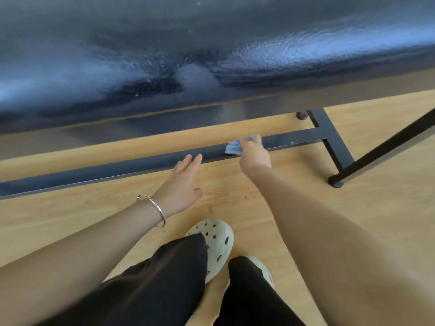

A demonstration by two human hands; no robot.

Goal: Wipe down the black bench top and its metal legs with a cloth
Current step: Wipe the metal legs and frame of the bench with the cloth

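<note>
Fingers, R hand: closed on the cloth. Most are hidden behind the back of the hand, so the exact grip can't be told.
Cloth: blue & white, bunched, pressed onto the low crossbar, right of its middle and short of the end foot.
L hand: held flat, straight & slightly spread, nothing held. Tips are at the bar's near edge; touching or not can't be told.
Bench top: black, glossy, above the bar at frame top. A few pale specks are seen on it.
Step (judged): frame wipe, approx. mid-bar; T-joint prob. next.
How it's best done: cloth should be wrapped over the top & both side faces so all are covered in one pass. Long strokes w/ steady pressure are preferred to dabs. Joint corner & rubber feet should be gone round separately.
Risk: little contact area is given by a bunched cloth, so it may need to be refolded flat. The bar's far face is easily missed from this angle.
</note>
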